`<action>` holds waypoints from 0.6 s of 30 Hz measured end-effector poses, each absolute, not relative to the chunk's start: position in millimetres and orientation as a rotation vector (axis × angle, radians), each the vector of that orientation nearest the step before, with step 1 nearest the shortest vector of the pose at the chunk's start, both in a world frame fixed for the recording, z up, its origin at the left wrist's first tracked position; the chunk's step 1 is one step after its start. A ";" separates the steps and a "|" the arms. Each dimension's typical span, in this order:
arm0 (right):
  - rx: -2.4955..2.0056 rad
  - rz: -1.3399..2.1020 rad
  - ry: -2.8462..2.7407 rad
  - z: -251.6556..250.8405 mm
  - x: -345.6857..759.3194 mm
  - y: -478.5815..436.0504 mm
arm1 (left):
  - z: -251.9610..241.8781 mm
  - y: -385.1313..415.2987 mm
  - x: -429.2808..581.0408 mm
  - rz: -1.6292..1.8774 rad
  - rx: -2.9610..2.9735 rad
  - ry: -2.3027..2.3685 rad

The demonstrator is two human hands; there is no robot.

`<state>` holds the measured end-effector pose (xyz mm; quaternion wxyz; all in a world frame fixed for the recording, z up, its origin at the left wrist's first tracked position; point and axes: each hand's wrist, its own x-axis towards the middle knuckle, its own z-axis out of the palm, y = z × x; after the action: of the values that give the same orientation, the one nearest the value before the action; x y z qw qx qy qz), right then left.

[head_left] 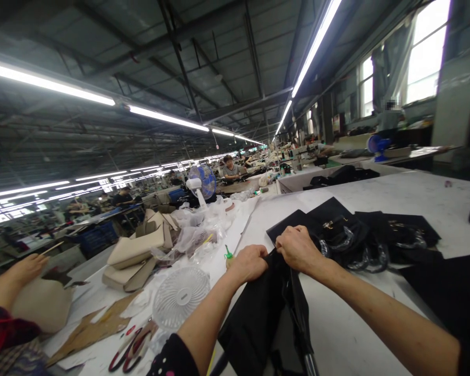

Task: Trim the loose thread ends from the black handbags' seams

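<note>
A: Largest entry?
B: White worktable [376, 198], running away from the wearer and crowded on its left side.

A: Next?
B: Black bag [258, 313], the piece in hand. It hangs over the near table edge between the forearms, with its top edge drawn up to the hands.

A: Step in hand, by your reading?
B: Work on the top edge, which both hands pinch at one spot. I judge it mid-step. Any further handling calls for an even two-handed hold, so the edge neither slips nor twists.

A: Hands?
B: Left hand [250, 263], clenched on the bag's top edge, knuckles up, forearm rising from low centre. Right hand [297, 248], clenched on the same edge and touching the left, wrist bent inward, forearm entering from the lower right.

A: Remaining stock, descending?
B: Black handbags [348, 235] with gold fittings, lying just beyond the hands. Beige panels [135, 256], stacked at left. Clear plastic bags [198, 230], heaped behind them. White fan guard [179, 295], flat on the table near the left forearm. Red-handled scissors [131, 347] at the near edge. Green-capped bottle [228, 256], just beside the left hand. A co-worker's hand [25, 269], far left, lying open on a beige piece.
</note>
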<state>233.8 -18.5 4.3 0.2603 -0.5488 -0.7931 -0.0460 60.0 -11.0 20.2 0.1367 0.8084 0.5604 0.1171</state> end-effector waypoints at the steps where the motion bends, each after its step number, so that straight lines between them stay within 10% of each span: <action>1: -1.478 -0.125 -2.143 4.4 234.1 -18.8 | 20.1 -11.9 60.2 0.336 2.347 1.625; 18: -1.384 0.130 -1.758 -1.7 241.0 -50.3 | 22.1 -15.1 68.3 0.344 2.566 1.913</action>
<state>241.0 -50.3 -1.7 0.4353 -0.5561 -0.7061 0.0522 68.3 -15.1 22.1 -0.0386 0.7965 0.5939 0.1068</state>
